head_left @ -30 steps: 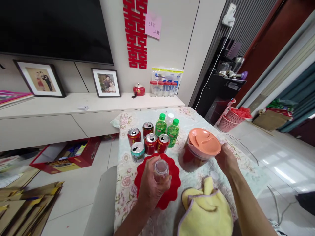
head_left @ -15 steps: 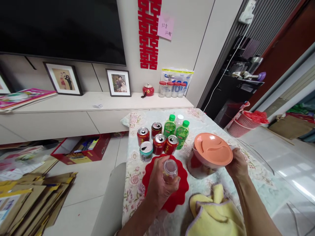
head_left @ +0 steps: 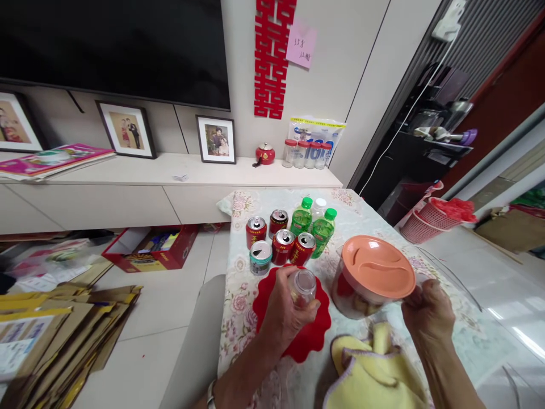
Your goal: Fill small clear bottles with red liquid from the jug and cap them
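Observation:
My left hand (head_left: 284, 309) is wrapped round a small clear cup (head_left: 304, 284), over a red scalloped mat (head_left: 313, 335). My right hand (head_left: 429, 311) grips the handle of a clear pitcher (head_left: 355, 296) with an orange lid (head_left: 378, 268). The pitcher tilts slightly, its lid facing me; red and pale shapes show through its wall. Whether its base touches the table, I cannot tell. A yellow cloth (head_left: 374, 372) lies crumpled between my forearms. Beyond the mat stand several opened drink cans (head_left: 283, 247) and green-capped bottles (head_left: 323, 234).
A flowered cloth (head_left: 238, 284) covers the table. Behind it, a white cabinet (head_left: 149, 170) bears picture frames, a red pot (head_left: 265, 154) and red-lidded jars (head_left: 300, 154). Flattened cardboard (head_left: 80, 335) and a red box (head_left: 155, 250) lie on the floor at left. Pink baskets (head_left: 426, 221) stand at right.
My view has turned a little to the left. The pitcher's lid appears slightly more tilted toward me, and both hands keep their holds on cup and pitcher.

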### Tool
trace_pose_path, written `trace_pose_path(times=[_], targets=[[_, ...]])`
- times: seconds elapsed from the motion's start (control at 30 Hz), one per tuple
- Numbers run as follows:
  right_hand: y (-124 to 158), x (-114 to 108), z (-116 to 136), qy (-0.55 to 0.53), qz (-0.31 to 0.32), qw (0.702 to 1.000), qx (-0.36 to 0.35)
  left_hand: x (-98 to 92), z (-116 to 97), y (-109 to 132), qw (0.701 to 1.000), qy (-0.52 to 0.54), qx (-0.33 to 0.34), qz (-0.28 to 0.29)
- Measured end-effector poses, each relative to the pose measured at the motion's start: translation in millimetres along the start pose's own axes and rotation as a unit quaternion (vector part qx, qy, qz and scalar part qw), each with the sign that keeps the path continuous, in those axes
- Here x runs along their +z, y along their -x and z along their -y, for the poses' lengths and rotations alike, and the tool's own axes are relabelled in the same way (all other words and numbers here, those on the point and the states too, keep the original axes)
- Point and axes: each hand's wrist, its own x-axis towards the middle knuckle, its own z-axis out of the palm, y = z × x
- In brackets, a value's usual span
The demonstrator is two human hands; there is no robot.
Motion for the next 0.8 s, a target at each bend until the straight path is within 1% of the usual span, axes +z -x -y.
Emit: trace_pose_path(times=[0.1,0.17,0.27,0.4,0.5,0.67,0.8], targets=[[5,4,8,0.01,-0.019,1.0,0.002,-0.2,-2,-1,1.0,0.009,-0.014,0.021],[7,8,15,0.018,-0.027,0.999,0.005,-0.5,-4,-2,1.0,0.0,-0.012,0.014],[11,15,25,0.032,-0.028,0.999,0.017,-1.4,-9,-1,1.0,0.001,-0.013,0.011],[17,24,39,0.051,-0.022,0.998,0.033,-3.6,-10,2,0.999,0.011,-0.011,0.027],[22,31,48,0.066,-0.005,0.997,0.044,-4.9,-7,4,0.999,0.016,0.003,0.033],[28,42,54,0.086,0.045,0.994,0.046,-3.2,2,3,0.999,0.024,0.029,0.034],[30,46,56,0.1,0.072,0.991,0.054,3.2,10,-1,1.0,0.004,0.021,0.021]])
